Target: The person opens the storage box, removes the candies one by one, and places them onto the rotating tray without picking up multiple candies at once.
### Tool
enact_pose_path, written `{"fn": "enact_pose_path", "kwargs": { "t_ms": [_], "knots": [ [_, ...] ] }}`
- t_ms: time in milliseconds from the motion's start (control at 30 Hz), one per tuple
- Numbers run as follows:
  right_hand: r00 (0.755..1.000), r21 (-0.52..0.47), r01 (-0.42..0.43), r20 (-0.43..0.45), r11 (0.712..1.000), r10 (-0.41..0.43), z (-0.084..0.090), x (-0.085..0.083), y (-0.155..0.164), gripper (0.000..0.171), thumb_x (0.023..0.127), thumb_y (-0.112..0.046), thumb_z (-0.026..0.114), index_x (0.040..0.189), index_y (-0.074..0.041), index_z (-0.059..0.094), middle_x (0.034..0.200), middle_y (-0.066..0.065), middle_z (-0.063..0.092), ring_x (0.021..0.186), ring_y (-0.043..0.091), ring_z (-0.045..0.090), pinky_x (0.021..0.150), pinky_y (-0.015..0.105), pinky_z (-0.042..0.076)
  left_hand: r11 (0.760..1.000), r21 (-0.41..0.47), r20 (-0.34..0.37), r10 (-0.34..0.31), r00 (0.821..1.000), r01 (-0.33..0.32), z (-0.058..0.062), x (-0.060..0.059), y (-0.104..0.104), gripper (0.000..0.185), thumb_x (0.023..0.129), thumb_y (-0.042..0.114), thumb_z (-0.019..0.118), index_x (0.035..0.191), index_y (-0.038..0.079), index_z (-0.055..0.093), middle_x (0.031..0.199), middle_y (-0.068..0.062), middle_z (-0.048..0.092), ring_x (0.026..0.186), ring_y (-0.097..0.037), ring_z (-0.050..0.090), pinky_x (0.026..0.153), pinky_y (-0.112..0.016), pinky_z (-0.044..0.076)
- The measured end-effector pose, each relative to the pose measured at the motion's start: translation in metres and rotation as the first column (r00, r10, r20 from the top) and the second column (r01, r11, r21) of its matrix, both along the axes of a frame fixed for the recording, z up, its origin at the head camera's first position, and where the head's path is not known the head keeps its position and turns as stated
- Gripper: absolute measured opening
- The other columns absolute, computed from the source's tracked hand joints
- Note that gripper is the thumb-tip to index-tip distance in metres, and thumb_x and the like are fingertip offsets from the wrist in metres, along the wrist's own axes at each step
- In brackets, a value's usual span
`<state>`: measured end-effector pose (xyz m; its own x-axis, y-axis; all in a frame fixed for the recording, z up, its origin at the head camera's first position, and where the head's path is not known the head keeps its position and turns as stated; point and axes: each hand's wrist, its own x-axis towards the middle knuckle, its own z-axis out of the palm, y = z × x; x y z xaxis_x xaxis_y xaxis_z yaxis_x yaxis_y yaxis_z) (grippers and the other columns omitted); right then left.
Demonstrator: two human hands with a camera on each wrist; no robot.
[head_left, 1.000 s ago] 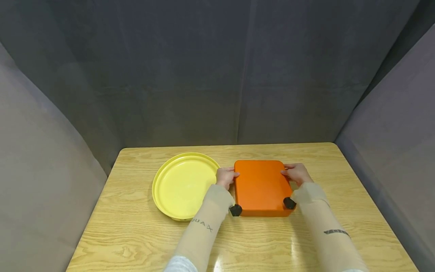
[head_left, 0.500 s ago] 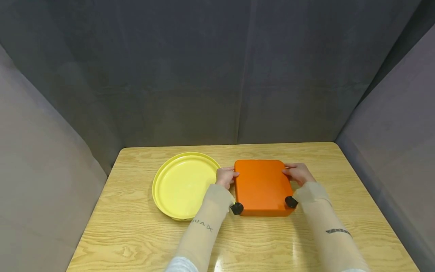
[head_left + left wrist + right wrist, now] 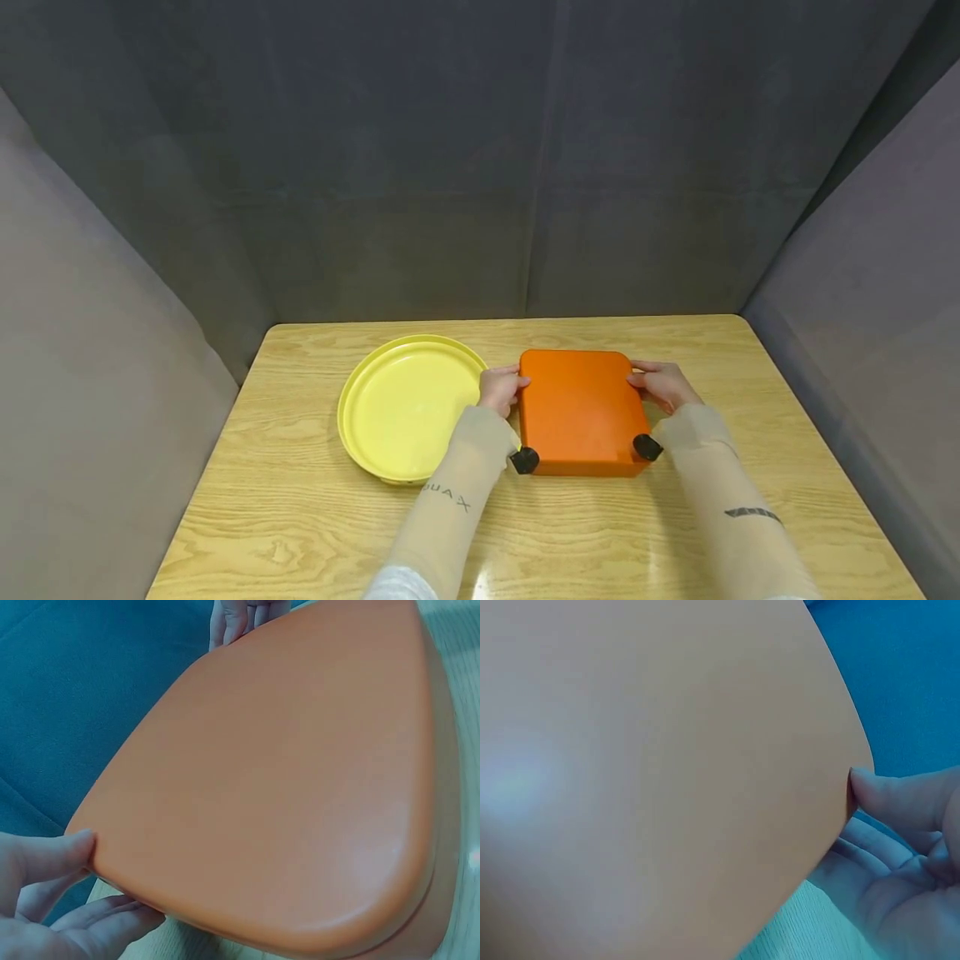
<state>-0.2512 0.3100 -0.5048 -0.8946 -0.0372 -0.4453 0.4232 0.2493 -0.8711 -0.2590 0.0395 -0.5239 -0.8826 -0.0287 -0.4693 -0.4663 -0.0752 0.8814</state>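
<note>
Left grip: left hand (image 3: 501, 389) clasps the left edge of the orange lid (image 3: 579, 412), thumb on top, fingers curled beneath.
Right grip: right hand (image 3: 663, 385) clasps the right edge likewise.
Pose: both forearms extended forward.
Lid position: between both hands, on the desk (image 3: 300, 500), beside the yellow plate (image 3: 405, 408).
</note>
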Motion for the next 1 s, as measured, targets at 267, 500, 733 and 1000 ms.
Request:
{"fn": "enact_pose_path", "kwargs": {
  "t_ms": [267, 500, 733, 1000],
  "knots": [
    [0.992, 0.032, -0.125, -0.008, 0.992, 0.125, -0.002, 0.001, 0.008, 0.059, 0.094, -0.009, 0.049, 0.143, 0.002, 0.020, 0.131, 0.026, 0.045, 0.090, 0.009, 0.060, 0.089, 0.042, 0.046, 1.000, 0.001, -0.020, 0.017, 1.000, -0.017, -0.002, 0.001, 0.004, 0.041, 0.079, -0.002, 0.066, 0.119, 0.005, 0.061, 0.113, -0.011, 0.063, 0.084, -0.015, 0.061, 0.070, -0.026, 0.049],
    [0.976, 0.046, -0.217, 0.018, 0.975, 0.217, 0.004, 0.003, 0.009, 0.066, 0.093, -0.009, 0.051, 0.145, -0.001, 0.011, 0.140, 0.032, 0.026, 0.111, 0.028, 0.051, 0.094, 0.051, 0.041, 0.998, -0.054, -0.088, -0.037, 0.995, 0.032, 0.004, 0.004, 0.005, 0.048, 0.080, -0.006, 0.062, 0.126, 0.002, 0.054, 0.122, -0.018, 0.057, 0.098, -0.026, 0.061, 0.079, -0.033, 0.052],
    [0.962, 0.048, -0.271, 0.029, 0.961, 0.270, 0.012, 0.007, 0.012, 0.074, 0.091, -0.007, 0.053, 0.146, -0.004, 0.004, 0.125, 0.028, 0.037, 0.094, 0.018, 0.056, 0.090, 0.049, 0.044, 0.981, -0.174, -0.138, -0.108, 0.984, 0.083, 0.008, 0.005, 0.003, 0.052, 0.075, -0.007, 0.063, 0.126, 0.003, 0.054, 0.115, -0.015, 0.058, 0.099, -0.022, 0.058, 0.083, -0.030, 0.050],
    [0.957, 0.040, -0.290, 0.037, 0.956, 0.289, 0.010, 0.012, 0.014, 0.081, 0.089, -0.004, 0.056, 0.146, -0.008, -0.001, 0.100, 0.013, 0.042, 0.083, 0.016, 0.053, 0.083, 0.044, 0.049, 0.955, -0.252, -0.143, -0.196, 0.970, 0.156, 0.011, 0.009, 0.001, 0.061, 0.075, -0.008, 0.065, 0.132, 0.005, 0.047, 0.091, -0.006, 0.053, 0.080, -0.014, 0.046, 0.070, -0.021, 0.045]
  ]
}}
